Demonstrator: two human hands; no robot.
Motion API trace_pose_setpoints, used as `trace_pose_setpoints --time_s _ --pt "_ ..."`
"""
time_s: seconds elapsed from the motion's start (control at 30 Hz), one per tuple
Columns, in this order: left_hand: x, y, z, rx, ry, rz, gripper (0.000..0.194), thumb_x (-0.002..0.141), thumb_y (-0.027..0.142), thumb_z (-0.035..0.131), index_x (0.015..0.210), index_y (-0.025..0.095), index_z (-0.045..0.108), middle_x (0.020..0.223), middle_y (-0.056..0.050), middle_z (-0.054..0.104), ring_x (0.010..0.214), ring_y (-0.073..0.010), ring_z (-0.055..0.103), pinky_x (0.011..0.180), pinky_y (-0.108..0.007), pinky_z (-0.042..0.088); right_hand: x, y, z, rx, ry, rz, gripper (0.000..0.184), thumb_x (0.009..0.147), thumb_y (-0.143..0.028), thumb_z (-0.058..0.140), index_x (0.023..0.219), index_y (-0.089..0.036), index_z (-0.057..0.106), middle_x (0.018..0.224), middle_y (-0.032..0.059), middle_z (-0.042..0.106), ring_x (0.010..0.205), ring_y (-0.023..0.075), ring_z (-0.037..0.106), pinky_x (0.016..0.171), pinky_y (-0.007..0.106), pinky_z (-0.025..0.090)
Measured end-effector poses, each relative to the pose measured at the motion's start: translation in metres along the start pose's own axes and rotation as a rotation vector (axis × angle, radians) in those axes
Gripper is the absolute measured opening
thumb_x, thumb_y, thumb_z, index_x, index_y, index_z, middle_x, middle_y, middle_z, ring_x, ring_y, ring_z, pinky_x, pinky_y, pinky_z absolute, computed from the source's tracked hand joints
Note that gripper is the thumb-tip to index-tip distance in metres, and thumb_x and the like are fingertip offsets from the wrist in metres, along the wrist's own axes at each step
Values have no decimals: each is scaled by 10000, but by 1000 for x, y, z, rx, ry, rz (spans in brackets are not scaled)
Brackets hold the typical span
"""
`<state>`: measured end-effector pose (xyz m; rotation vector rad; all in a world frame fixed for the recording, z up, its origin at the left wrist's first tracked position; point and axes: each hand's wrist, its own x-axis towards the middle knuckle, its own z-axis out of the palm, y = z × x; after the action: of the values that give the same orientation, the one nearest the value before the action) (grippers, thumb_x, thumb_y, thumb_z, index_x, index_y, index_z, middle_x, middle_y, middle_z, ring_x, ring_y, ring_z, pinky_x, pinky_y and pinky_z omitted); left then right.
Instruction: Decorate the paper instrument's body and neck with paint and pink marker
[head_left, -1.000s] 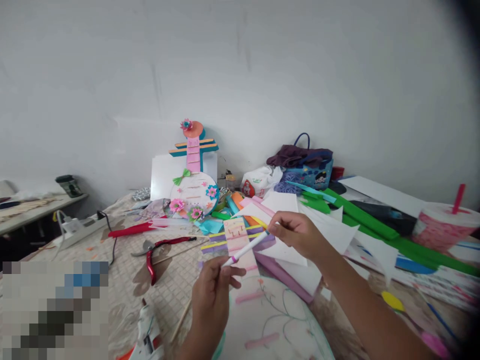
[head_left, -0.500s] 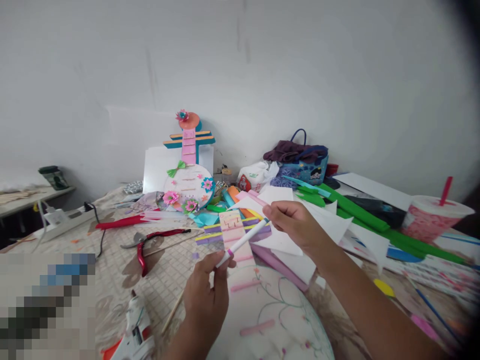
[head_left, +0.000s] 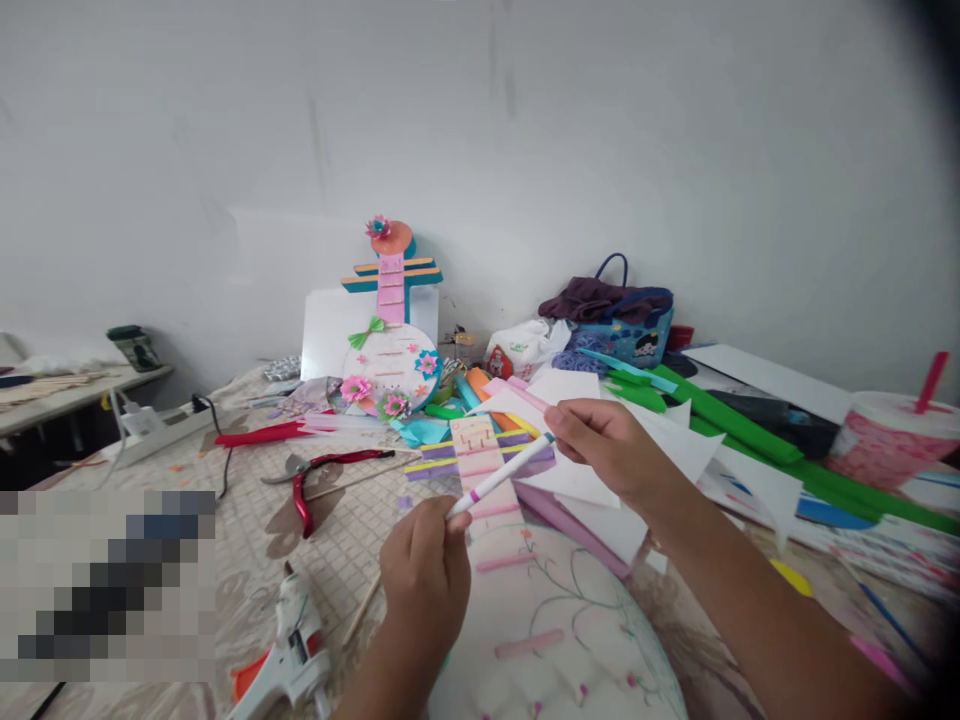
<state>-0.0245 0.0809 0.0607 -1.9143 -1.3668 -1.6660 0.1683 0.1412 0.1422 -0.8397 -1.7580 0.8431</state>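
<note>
A slim white marker pen (head_left: 504, 474) with a purple band slants between my two hands, over a paper craft. My left hand (head_left: 427, 570) is closed round its lower end, near the band. At the upper end, by a dark tip, the fingers of my right hand (head_left: 592, 440) pinch it. Below lies the white round body (head_left: 555, 610) of the craft, drawn with green vines and pink blossoms and crossed by pink strips. Its pale pink neck (head_left: 480, 460) has purple and yellow bars across it. My left arm hides part of the round body.
A glue gun (head_left: 296, 640) and red-handled pruning shears (head_left: 304, 490) lie to the left. Behind leans a decorated lute-shaped craft (head_left: 390, 360). White paper sheets (head_left: 675, 440), green crepe paper (head_left: 727, 415) and a pink drink cup (head_left: 885, 440) occupy the right. A power strip (head_left: 165, 435) sits at the left edge.
The view has shifted slightly, so the scene sits a little further right. Both hands still hold the marker pen, which now slants less steeply.
</note>
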Motion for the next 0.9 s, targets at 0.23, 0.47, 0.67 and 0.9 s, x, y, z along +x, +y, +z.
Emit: trace_pose_setpoints --time_s 0.23,0.47,0.67,0.9 --pt "3 11 -1 -176 -158 -212 367 933 306 298 603 200 420 463 50 447 416 -77 431 444 -195 301 -4 -3 -10 -33 -59 -112 358 853 -429 520 607 -175 467 565 -37 340 501 82 298 459 239 211" --pt "3 15 -1 -310 -248 -223 452 948 368 210 556 202 365 470 42 402 432 -78 410 449 -204 297 -13 -8 13 133 -229 -85 145 803 -334 611 805 -192 581 656 -6 504 580 115 443 519 239 354" --pt "-4 18 -4 -246 -282 -105 347 929 331 282 661 196 458 556 16 499 507 -97 452 504 -232 294 -17 -14 26 -9 -420 -183 97 806 -282 608 791 -186 614 690 8 559 598 108 476 519 219 374" --pt "-7 21 0 -210 -162 -159 364 951 241 231 636 202 407 524 40 464 470 -73 439 465 -208 301 -16 -15 10 -26 -471 -202 122 782 -262 650 882 -195 670 811 45 637 717 141 588 607 239 462"
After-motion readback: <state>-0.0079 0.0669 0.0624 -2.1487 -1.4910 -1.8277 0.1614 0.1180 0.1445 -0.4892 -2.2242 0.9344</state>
